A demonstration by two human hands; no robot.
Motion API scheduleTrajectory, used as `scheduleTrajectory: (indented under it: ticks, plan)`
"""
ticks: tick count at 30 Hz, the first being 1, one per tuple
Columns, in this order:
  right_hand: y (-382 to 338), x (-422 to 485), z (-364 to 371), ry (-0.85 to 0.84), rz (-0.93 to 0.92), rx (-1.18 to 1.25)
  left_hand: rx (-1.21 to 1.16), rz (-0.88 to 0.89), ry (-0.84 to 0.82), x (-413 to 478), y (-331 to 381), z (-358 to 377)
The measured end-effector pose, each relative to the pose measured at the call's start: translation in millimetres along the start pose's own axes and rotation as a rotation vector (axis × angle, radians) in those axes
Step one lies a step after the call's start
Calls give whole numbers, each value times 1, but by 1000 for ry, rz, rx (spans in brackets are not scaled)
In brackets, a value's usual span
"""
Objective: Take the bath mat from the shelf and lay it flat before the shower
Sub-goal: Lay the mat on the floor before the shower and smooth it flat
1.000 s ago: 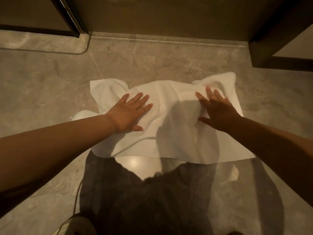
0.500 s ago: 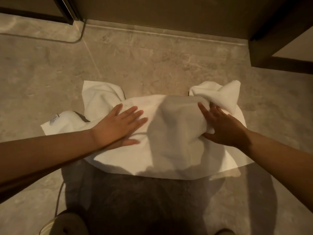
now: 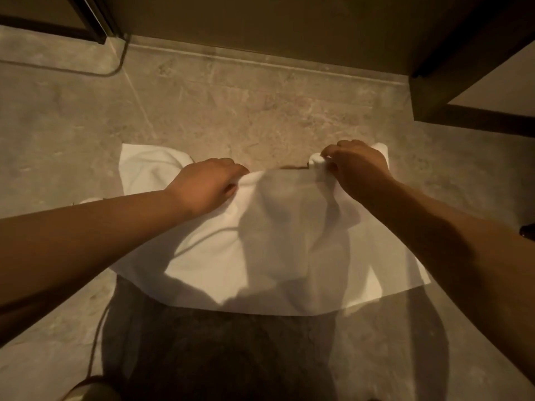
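A white bath mat [image 3: 269,256] lies rumpled on the stone floor, part folded over itself, with a loose flap at the far left. My left hand [image 3: 207,188] is closed on the mat's far folded edge, left of centre. Further right, my right hand [image 3: 357,166] pinches a bunched far corner of the same edge. Both forearms reach in from the lower corners. My own shadow darkens the mat's middle.
The grey marble floor [image 3: 254,111] stretches ahead to a low sill and wall. A dark-framed glass shower door [image 3: 92,18] stands at the top left. A dark cabinet or door frame [image 3: 463,91] fills the top right. A shoe tip [image 3: 86,389] shows at the bottom left.
Both hands went from lying flat on the mat to gripping its far edge. The mat's far corners have been drawn inward, and the mat sits nearer to me.
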State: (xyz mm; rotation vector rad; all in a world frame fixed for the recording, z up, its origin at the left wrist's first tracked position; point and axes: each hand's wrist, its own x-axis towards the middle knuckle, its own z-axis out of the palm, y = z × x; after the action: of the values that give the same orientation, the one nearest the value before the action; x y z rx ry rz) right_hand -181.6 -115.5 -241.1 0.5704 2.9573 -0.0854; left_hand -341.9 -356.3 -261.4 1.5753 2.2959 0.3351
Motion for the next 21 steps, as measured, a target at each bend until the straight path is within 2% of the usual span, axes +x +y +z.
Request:
scheduleTrajectory:
  ticks: [4,11,16,19,21]
  plan:
    - [14,-10,-1,75,-17,-4,30,198,41,-14,6,-9]
    - [52,-38,-7,115,144,33,111,397,-75,-38,20,-3]
    - [59,-62,-2,73,139,4,-46,78,-72,-49,30,42]
    - [62,-76,6,-35,144,-56,-28,47,-72,-58,33,65]
    - [63,-85,9,-146,196,-77,-16,156,-116,-65,32,73]
